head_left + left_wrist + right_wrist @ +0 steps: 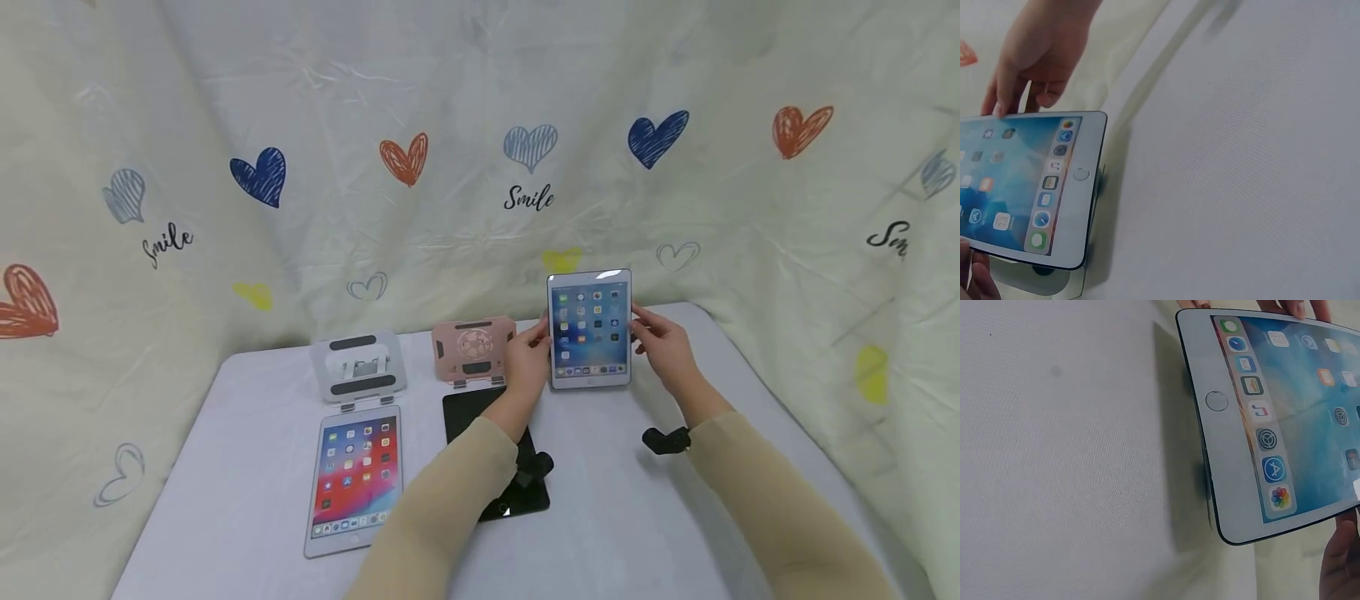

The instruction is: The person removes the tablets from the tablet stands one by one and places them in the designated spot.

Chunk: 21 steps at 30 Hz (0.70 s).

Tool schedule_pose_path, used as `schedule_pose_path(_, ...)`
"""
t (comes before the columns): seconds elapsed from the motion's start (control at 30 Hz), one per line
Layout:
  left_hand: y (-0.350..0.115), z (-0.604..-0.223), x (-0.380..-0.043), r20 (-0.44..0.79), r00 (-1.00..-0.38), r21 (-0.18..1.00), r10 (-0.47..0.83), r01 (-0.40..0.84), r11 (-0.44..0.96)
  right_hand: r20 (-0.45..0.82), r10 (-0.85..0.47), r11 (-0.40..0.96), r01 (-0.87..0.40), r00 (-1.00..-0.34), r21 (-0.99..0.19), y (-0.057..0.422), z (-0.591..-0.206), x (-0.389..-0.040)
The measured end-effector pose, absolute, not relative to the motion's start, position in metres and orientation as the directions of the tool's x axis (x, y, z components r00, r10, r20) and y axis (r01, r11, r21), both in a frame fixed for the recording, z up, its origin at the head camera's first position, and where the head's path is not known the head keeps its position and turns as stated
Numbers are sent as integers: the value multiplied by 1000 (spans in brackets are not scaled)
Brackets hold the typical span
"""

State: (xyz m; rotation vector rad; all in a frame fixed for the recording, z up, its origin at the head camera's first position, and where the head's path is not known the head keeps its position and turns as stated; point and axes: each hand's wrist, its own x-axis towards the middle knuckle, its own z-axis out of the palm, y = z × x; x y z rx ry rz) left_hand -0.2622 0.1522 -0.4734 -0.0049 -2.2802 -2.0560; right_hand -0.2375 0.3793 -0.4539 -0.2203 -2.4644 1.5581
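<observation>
A white-framed tablet [589,329] with a lit blue home screen stands nearly upright at the back right of the table. My left hand [527,362] holds its left edge, and my right hand [666,346] holds the right edge. In the left wrist view, part of a pale stand [1029,278] shows behind the tablet; the rest of it is hidden. The tablet's home-button end [1216,401] is lowermost, close over the white cloth. Left of my left hand is a pink stand [472,346], and a black tablet [468,408] lies partly under my left forearm.
A grey-white stand [360,367] sits at the back left, with a second white tablet [356,475], red-and-blue screen lit, lying before it. White cloth covers the table [247,433]. Behind hangs a pale curtain [465,75] printed with hearts.
</observation>
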Motion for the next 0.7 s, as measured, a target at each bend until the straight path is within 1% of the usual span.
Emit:
schedule_pose_path(0.17,148,-474,-257,37,-999,996,-22,35,79,79,216,427,21,-973,-904,380,-455,-233)
schedule_pose_path(0.5,140,-472,-248,58,-998,993,11,59,103,67,184,410,15,-981,-912,382,-456,-222)
schedule_pose_path(0.7,138,-469,-243,40,-999,994,30,42,97,48,151,412,19,-987,-911,385,-454,-214)
